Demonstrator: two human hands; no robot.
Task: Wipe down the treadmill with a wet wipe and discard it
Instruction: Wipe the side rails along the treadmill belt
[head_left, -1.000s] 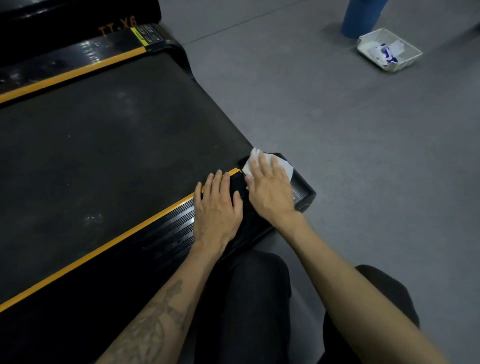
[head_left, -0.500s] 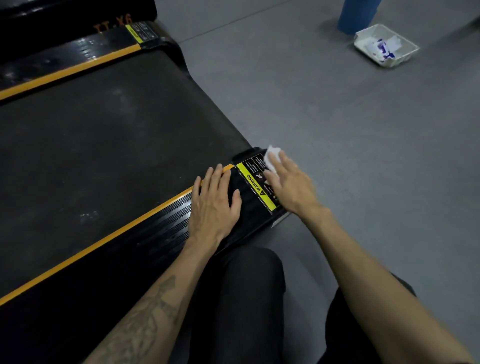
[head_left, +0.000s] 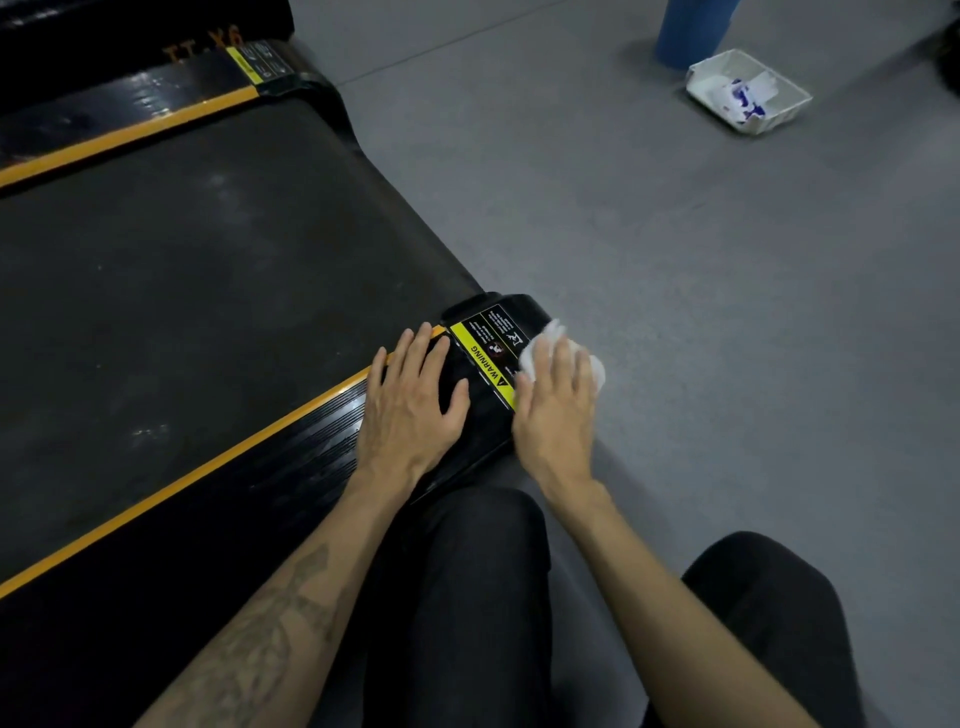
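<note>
The black treadmill (head_left: 197, 291) with orange stripes along its side rails fills the left of the head view. Its near rear end cap (head_left: 498, 322) carries a yellow warning label. My right hand (head_left: 558, 410) lies flat with straight fingers on a white wet wipe (head_left: 540, 343), pressing it against the outer edge of that end cap. Most of the wipe is hidden under my fingers. My left hand (head_left: 413, 405) rests flat and open on the ribbed side rail just left of the label, holding nothing.
A white tray (head_left: 779, 111) with crumpled white and blue wrappers sits on the grey floor at the upper right, beside a blue column (head_left: 685, 31). My knees in dark trousers (head_left: 467, 597) are at the bottom, against the treadmill.
My right hand has slid the wipe from the top of the end cap out to its right edge, uncovering the warning label. My left hand has stayed on the rail.
</note>
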